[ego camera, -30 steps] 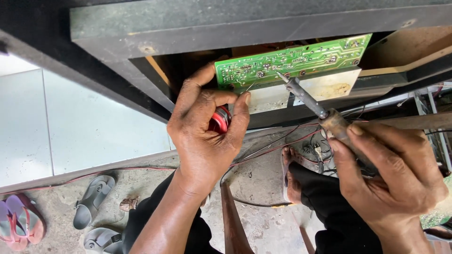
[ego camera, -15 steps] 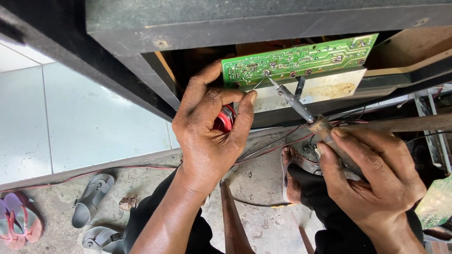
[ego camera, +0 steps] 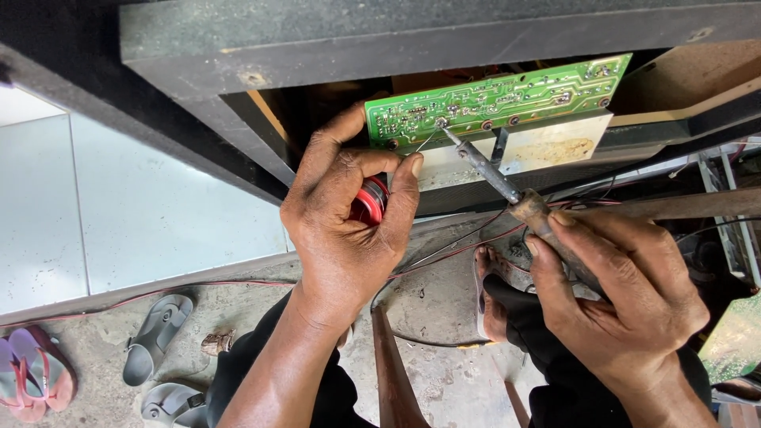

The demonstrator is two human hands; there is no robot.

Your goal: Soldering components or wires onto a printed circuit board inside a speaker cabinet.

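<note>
Overhead, a green circuit board (ego camera: 499, 107) hangs inside the opening of a dark cabinet (ego camera: 380, 40), its far edge hidden behind the cabinet's lip. The right hand (ego camera: 618, 305) closes its grip around the handle of a soldering iron (ego camera: 495, 174), fingers wrapped tight; most of the handle is buried in the fist, so only the brown collar and the metal shaft show. The iron's tip meets the lower left part of the board. The left hand (ego camera: 349, 214) pinches a small red spool (ego camera: 369, 202) between thumb and curled fingers, and most of the spool is covered by them. A thin wire (ego camera: 424, 143) rises from that hand toward the same spot on the board; it is too fine to tell whether it touches. Below the board sits a pale plate (ego camera: 555, 147) with a brown stain. Thin red and black cables (ego camera: 452, 250) run across the concrete floor (ego camera: 444, 372). At the near left lie grey sandals (ego camera: 154, 337) and a pink pair (ego camera: 36, 380), partly cut off by the frame. Dark clutter at the right edge is hard to make out.
</note>
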